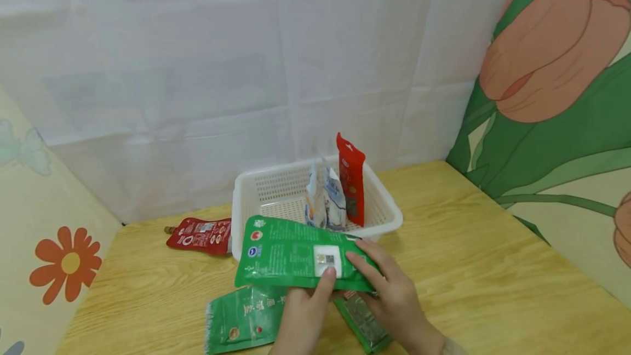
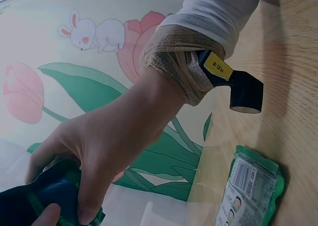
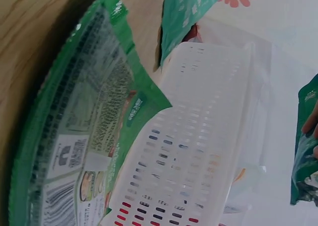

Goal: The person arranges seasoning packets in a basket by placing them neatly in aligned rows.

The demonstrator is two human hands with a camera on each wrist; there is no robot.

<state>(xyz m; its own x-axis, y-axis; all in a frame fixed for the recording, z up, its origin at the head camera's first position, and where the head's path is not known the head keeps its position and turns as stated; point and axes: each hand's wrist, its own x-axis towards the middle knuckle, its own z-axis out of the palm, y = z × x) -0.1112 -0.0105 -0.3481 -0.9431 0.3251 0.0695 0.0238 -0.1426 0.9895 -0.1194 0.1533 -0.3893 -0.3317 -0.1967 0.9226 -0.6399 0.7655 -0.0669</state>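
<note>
Both hands hold one large green packet (image 1: 283, 251) tilted above the table, in front of a white basket (image 1: 263, 177). The left hand (image 1: 303, 316) pinches its lower edge, thumb on the white label patch and fingers hidden beneath. At the packet's right end, the right hand (image 1: 399, 303) grips with fingers on top. In the left wrist view, the right hand (image 2: 104, 146) curls round the dark-looking packet (image 2: 57, 191). Below lie a second green packet (image 1: 246, 316) with white lettering and a green-edged packet (image 1: 367, 322) with a clear window.
Inside the basket stand a red packet (image 1: 351, 179) and white-and-blue packets (image 1: 335, 201). A dark red spouted pouch (image 1: 202, 234) lies left of the basket on the wooden table (image 1: 473, 267). A white sheet (image 1: 197, 81) hangs behind, and painted panels flank the table.
</note>
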